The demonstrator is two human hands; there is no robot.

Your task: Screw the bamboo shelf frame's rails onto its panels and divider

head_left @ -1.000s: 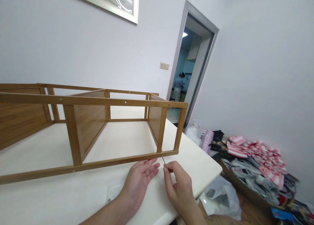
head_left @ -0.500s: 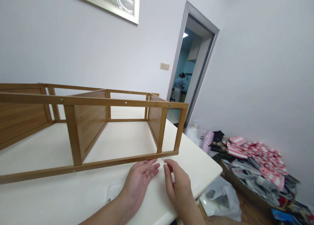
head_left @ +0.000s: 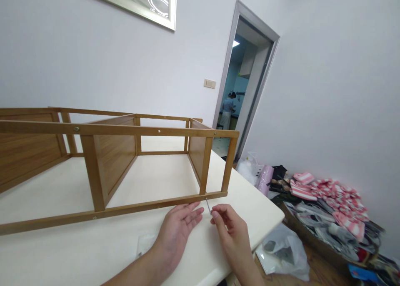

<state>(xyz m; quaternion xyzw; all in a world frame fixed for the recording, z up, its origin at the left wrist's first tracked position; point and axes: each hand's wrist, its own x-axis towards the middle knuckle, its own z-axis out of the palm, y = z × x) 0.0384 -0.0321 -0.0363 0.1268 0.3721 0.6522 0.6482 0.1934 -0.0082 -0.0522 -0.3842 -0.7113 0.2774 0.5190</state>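
A brown wooden shelf unit [head_left: 146,203] lies on its side on the white table [head_left: 175,173]. My right hand [head_left: 231,232] pinches a thin metal hex key [head_left: 208,206] between thumb and fingers. The far tip of the key meets the lower front rail, close to the unit's right end; whether it sits in a bolt head is too small to tell. My left hand [head_left: 179,232] is open, palm turned up, with its fingertips by the same rail just left of the key. A bolt head [head_left: 95,217] shows farther left along that rail.
Beside my left wrist lies a small clear plastic bag [head_left: 145,243] on the table. Right of the table corner, a white plastic bag [head_left: 286,250] and a box heaped with clothes [head_left: 331,219] are on the floor. A person [head_left: 228,109] stands beyond the doorway.
My right hand has shifted slightly right and back from the rail, so more of the hex key shows. My left hand and the shelf unit stay about the same.
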